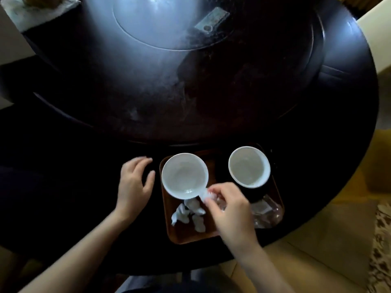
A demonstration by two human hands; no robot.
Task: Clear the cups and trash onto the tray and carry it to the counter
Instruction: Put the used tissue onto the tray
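Observation:
A brown wooden tray point(186, 235) lies at the near edge of the dark round table point(84, 144). Two white cups stand on it, one at the left point(184, 175) and one at the right point(249, 166). Crumpled white tissues point(190, 214) lie on the tray in front of the left cup. A clear plastic wrapper point(268, 212) rests at the tray's right end. My right hand point(228, 210) hovers over the tray's middle, its fingers pinched on a white tissue point(206, 194). My left hand point(135, 182) rests open on the table just left of the tray.
A large lazy Susan point(211, 92) fills the table's centre, with a small flat rectangular object point(212, 21) on it. A chair with a pale cushion point(38, 13) stands at the far left. Light floor and a patterned rug point(380, 240) lie to the right.

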